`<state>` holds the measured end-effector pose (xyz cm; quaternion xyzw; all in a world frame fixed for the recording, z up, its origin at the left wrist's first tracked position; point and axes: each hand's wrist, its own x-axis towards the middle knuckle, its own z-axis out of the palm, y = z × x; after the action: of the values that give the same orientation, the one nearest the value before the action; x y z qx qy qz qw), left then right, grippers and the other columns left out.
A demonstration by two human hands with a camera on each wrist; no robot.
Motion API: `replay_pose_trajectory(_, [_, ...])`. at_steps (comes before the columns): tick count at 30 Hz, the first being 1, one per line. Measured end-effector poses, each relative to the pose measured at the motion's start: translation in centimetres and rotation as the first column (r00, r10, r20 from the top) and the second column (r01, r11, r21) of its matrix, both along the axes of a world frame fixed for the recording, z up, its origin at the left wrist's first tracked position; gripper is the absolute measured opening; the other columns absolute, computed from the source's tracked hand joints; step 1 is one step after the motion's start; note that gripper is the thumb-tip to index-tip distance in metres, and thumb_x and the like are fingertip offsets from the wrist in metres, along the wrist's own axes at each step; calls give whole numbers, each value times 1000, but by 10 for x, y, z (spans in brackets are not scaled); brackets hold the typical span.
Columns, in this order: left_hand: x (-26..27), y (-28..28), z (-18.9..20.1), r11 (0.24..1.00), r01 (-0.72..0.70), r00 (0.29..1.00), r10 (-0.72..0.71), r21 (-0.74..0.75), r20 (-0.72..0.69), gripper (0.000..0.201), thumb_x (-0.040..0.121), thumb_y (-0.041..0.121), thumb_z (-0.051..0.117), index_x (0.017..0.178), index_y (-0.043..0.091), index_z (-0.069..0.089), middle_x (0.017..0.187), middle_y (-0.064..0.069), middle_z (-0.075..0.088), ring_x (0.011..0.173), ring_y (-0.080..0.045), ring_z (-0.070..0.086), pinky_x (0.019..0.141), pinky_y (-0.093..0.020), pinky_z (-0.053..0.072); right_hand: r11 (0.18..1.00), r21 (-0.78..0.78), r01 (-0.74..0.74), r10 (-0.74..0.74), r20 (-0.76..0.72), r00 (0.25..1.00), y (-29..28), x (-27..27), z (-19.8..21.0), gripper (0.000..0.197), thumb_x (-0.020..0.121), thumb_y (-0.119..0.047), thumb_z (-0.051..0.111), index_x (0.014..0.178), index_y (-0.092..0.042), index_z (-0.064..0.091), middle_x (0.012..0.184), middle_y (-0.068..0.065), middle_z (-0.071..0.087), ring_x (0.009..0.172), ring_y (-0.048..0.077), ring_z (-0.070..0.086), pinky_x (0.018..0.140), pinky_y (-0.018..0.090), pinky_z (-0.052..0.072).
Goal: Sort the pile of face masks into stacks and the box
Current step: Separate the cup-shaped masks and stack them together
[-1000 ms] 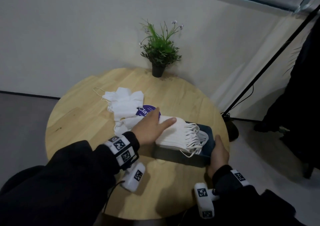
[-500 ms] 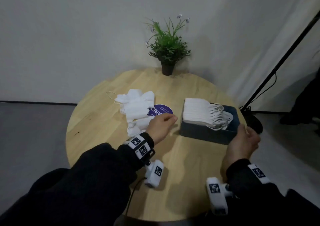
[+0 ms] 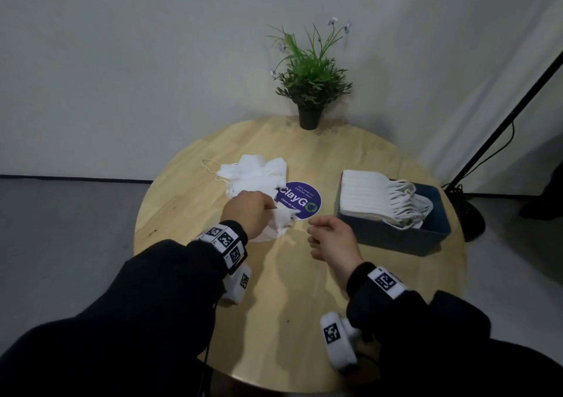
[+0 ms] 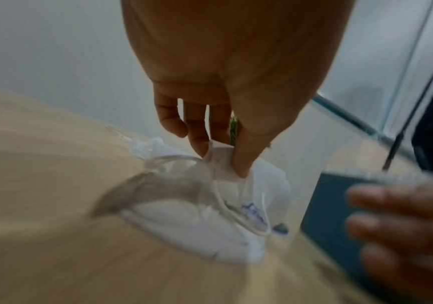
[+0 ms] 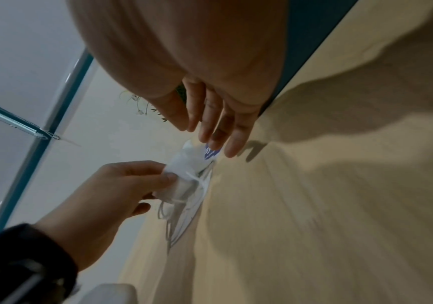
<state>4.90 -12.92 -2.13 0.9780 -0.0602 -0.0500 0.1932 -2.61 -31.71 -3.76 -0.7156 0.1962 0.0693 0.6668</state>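
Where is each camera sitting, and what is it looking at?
Head: on the person's head, looking down at the round table; both sleeves, the left hand and right hand show.
Left wrist: looks along the left hand's fingers pinching a white mask.
Right wrist: looks along the right hand's open fingers toward that mask.
Shared: all three show the pinched mask and the blue box.

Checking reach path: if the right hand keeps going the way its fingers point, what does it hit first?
Probably the face mask pinched by the left hand; the right hand points toward it, near the purple sticker. Depth unclear.
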Motion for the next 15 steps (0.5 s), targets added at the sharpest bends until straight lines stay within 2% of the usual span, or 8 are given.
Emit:
replay_pose_trajectory(2, [2, 3, 9, 975, -20, 1000, 16, -221, -20, 11, 91, 23, 70, 83, 29, 75, 86, 9, 74, 84, -14, 67, 72, -28, 48, 999, 36, 5, -5, -14, 1000, 4, 5, 6, 25, 96, -4, 54, 109, -21, 67, 103, 8, 67, 83, 18, 58, 70, 34, 49])
replay_pose_trajectory(3, [2, 5, 17, 927, -25, 999, 9, -375, -46, 11, 91, 20, 71, 83, 27, 75, 84, 8, 73, 80, -11, 66, 72, -27, 48, 998, 54, 14, -13, -11, 1000, 6, 6, 10, 29, 96, -3, 53, 115, -21, 66, 104, 7, 67, 82, 17, 57, 70, 32, 47])
replay_pose_trajectory(5, [-5, 6, 33, 739, -106, 984, -18, -666, -176, 15, 95, 12, 67, 84, 18, 75, 78, 5, 70, 68, -8, 62, 66, -23, 49, 995, 97, 2, -6, 36, 999, 7, 5, 23, 32, 99, -6, 54, 127, -21, 61, 105, 1, 66, 83, 10, 57, 71, 24, 44])
replay_pose_trajectory(7, [-15, 5, 43, 522, -235, 938, -101, -820, -333, 15, 97, 4, 60, 89, 10, 71, 77, -2, 65, 67, -13, 61, 62, -24, 51, 987, 132, -89, 73, 117, 990, 8, 2, 36, 23, 103, -16, 56, 123, -25, 63, 109, -7, 68, 93, 5, 61, 75, 23, 45])
replay_pose_trajectory(8, [-19, 5, 44, 446, -296, 909, -139, -844, -392, 15, 96, 0, 58, 91, 9, 69, 80, -5, 64, 71, -17, 61, 63, -26, 53, 981, 137, -134, 113, 148, 982, 8, 0, 41, 17, 104, -21, 57, 117, -27, 66, 109, -9, 71, 98, 6, 64, 79, 25, 48])
replay_pose_trajectory(10, [-26, 1, 39, 361, -406, 846, -200, -840, -494, 19, 96, -2, 54, 101, 6, 70, 92, -11, 67, 80, -24, 65, 66, -31, 60, 983, 102, -153, 129, 213, 968, 7, -1, 44, 16, 103, -22, 60, 111, -24, 73, 105, -7, 77, 97, 10, 69, 80, 27, 52])
replay_pose_trajectory(13, [-32, -8, 32, 301, -545, 769, -193, -783, -610, 25, 102, 4, 50, 117, 7, 70, 103, -13, 71, 90, -31, 70, 72, -40, 65, 998, 36, -58, 45, 280, 959, 3, -1, 40, 10, 98, -15, 68, 100, -15, 78, 93, 6, 79, 82, 17, 69, 67, 30, 55])
replay_pose_trajectory(15, [-31, -11, 31, 289, -557, 796, -79, -778, -600, 27, 103, 8, 50, 120, 11, 70, 95, -10, 73, 87, -30, 69, 73, -43, 61, 999, 0, -38, 36, 286, 958, -3, -1, 39, 4, 91, -13, 77, 91, -10, 78, 88, 15, 78, 76, 21, 68, 61, 30, 54])
